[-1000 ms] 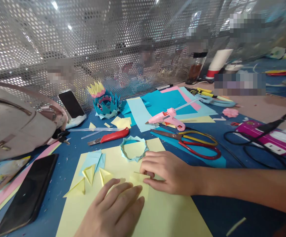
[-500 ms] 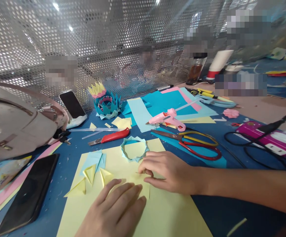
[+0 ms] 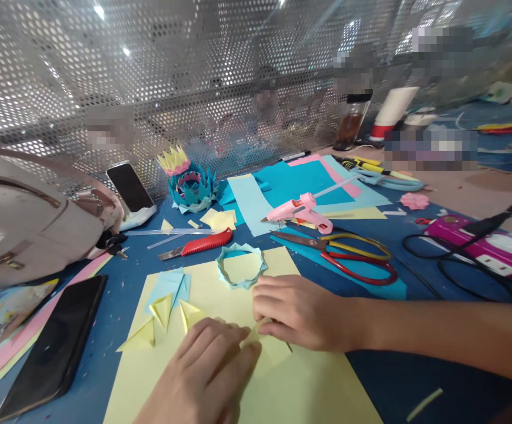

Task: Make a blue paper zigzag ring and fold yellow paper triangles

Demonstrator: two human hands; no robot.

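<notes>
Between my two hands is a small yellow paper piece (image 3: 270, 352), partly hidden by the fingers and lying over a large yellow sheet (image 3: 318, 388). My left hand (image 3: 207, 365) has its thumb and fingers closed at the piece's left edge. My right hand (image 3: 295, 312) pinches its upper part with curled fingers. Left of them lie several folded yellow paper triangles (image 3: 161, 312) and some light blue paper pieces (image 3: 168, 285). Just beyond the hands sits a pale blue folded paper ring (image 3: 242, 266).
A red utility knife (image 3: 205, 242), scissors (image 3: 339, 250) and a pink glue gun (image 3: 302, 212) lie beyond the sheet. A layered paper flower (image 3: 192, 191) stands at the back. On the left are a black phone (image 3: 57, 341) and a bag (image 3: 35, 218); right, a magenta power strip (image 3: 481, 247).
My left hand's spread fingers have drawn together onto the small yellow paper. My right fingers have curled more tightly on it, and the paper has turned and shifted slightly right.
</notes>
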